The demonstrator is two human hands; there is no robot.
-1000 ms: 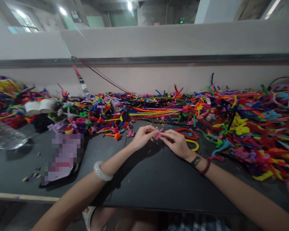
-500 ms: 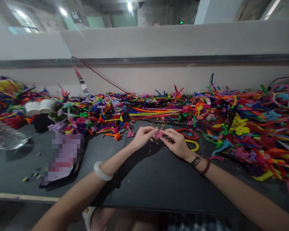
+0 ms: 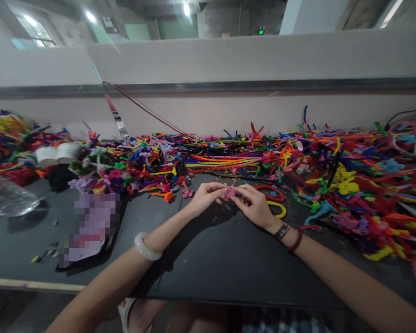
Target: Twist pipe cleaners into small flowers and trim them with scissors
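Barely made out: pink pipe-cleaner piece (image 3: 229, 192), pinched between left hand (image 3: 204, 198) and right hand (image 3: 255, 206). Mostly hidden, shape unclear.

Pipe cleaners (image 3: 333, 157) heap beside white rolls (image 3: 57, 152) and perhaps a clear bag (image 3: 7, 196).

— What does the room look like on your feed?
— I see a dark counter (image 3: 211, 268) set against a pale partition wall (image 3: 263, 55), with a grey strip (image 3: 263, 85) running along it.
— And the light?
— I get a ceiling lamp (image 3: 186, 8) overhead and a bright window (image 3: 34, 32) at upper left.
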